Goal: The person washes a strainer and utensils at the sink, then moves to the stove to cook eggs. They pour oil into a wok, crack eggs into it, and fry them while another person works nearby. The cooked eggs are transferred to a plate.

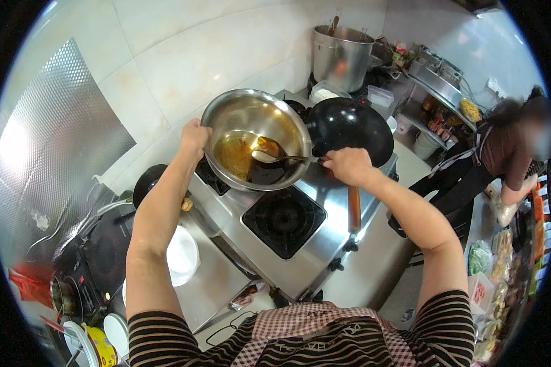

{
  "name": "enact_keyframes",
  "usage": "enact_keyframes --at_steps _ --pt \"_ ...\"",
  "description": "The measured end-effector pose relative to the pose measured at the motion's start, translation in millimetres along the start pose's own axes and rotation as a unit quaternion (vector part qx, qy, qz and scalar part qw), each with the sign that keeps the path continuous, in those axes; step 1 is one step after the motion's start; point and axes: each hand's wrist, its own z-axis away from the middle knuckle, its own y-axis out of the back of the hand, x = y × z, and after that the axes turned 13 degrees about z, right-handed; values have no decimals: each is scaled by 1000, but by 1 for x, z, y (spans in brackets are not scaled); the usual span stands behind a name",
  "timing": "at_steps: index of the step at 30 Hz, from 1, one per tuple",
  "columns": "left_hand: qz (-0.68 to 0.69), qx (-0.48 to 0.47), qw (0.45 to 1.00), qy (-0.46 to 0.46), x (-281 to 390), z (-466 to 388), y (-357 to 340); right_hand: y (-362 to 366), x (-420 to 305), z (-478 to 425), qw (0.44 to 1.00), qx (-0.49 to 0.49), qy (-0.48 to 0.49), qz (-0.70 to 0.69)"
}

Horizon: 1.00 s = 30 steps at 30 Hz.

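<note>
My left hand [195, 138] grips the rim of a wide stainless steel bowl [257, 108] at its left side. The bowl tilts above the gas stove [303, 202], and amber oil [232, 153] pools in its lower part. My right hand [350, 166] is shut on the handle of a metal ladle [269, 155], whose head rests inside the bowl at the oil. Just behind my right hand sits a black wok [351, 126] on the stove, its wooden handle [354, 208] pointing towards me. Before the bowl, a square black burner [284, 220] carries nothing.
A tall steel stockpot [342, 59] stands at the back, near a clear tub of white stuff [328, 94]. On the left are a black pan [148, 183], a white bowl [182, 257] and an induction cooker [110, 252]. At the right, a person [496, 151] leans over packed ingredients.
</note>
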Motion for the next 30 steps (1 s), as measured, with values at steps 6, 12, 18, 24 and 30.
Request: enact_keyframes --at_steps 6,12,18,24,30 --pt "45 11 999 1 -17 -12 12 -24 15 26 980 197 -26 25" --pt "84 7 996 5 -35 -37 26 30 47 61 981 167 -95 -37" --pt "117 51 992 8 -13 -14 27 50 97 90 977 120 -175 -33" --pt "159 70 984 28 -41 -59 87 -19 148 104 955 47 -255 -145" --pt "172 148 972 67 -44 -61 137 -45 137 107 782 -96 -307 -534"
